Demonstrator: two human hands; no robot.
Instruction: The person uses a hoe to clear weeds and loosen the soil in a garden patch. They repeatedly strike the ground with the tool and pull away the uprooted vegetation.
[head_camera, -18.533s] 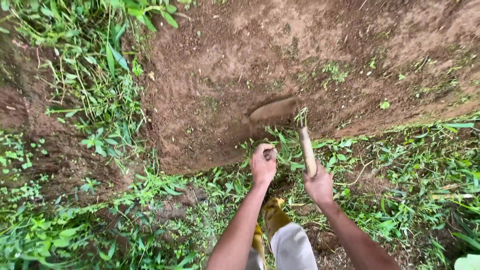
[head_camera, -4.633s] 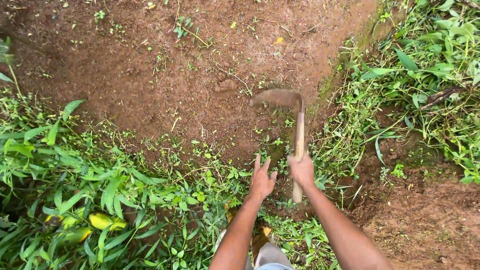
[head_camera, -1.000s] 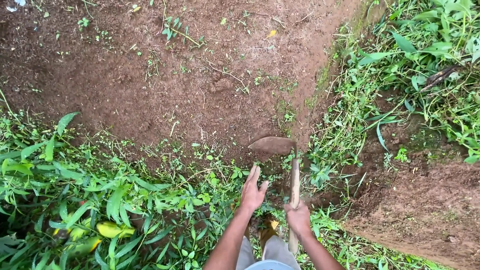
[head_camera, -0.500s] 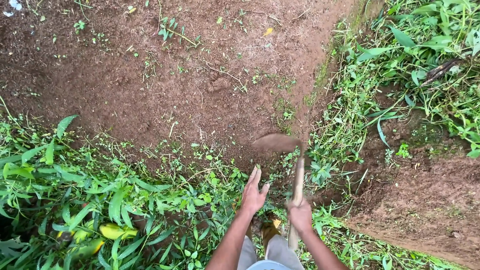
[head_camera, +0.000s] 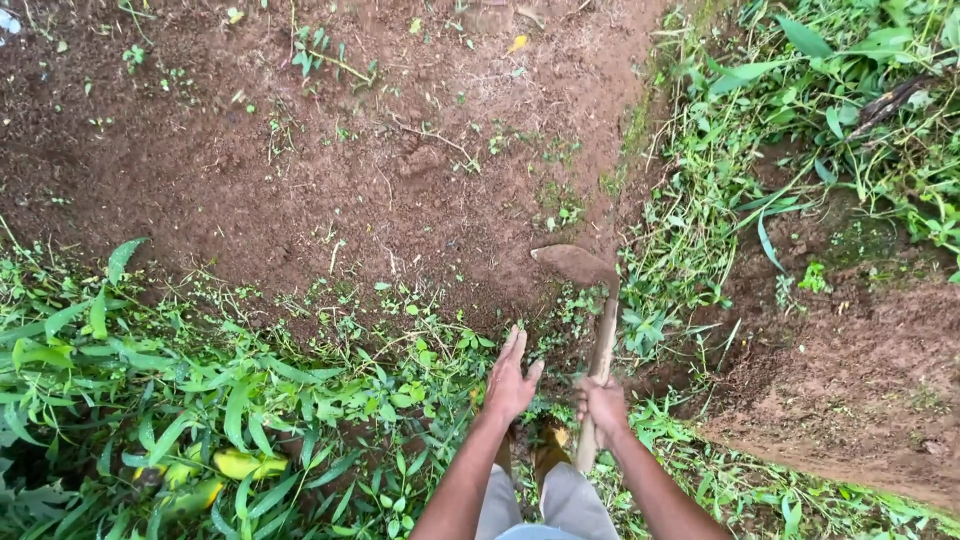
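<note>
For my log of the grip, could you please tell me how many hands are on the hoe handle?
1: the right hand grips the wooden hoe handle low down. The left hand is open, fingers spread, beside it over the weeds, off the handle.

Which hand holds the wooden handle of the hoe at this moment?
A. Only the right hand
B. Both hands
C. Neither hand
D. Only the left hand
A: the right hand is closed around the hoe handle, while the left hand is open with fingers spread, off the handle.
</note>
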